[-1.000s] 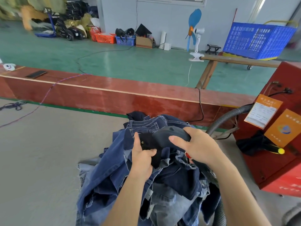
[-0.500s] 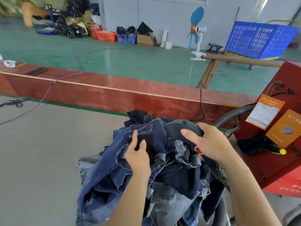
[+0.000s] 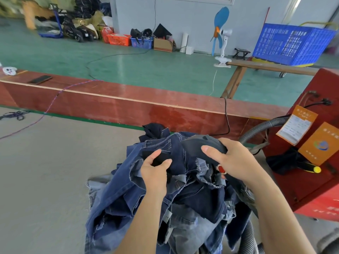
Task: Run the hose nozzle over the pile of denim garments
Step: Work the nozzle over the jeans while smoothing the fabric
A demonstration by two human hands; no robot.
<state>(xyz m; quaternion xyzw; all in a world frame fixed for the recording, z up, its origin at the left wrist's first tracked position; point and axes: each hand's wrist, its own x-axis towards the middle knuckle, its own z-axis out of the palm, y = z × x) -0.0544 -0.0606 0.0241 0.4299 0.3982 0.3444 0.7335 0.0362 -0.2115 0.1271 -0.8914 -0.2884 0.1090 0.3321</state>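
A heap of denim lies on the grey table. The right hand wraps around the dark nozzle, which rests on top of the heap, a red button showing just under the palm. The left hand pinches a dark fold of cloth beside it. A ribbed grey hose curves to the red machine on the right. Beyond the table runs a red-brown bench with a phone on it, then green floor, a blue-bladed fan and a blue crate.

Dark and faded blue denim pile, grey nozzle, red machine.
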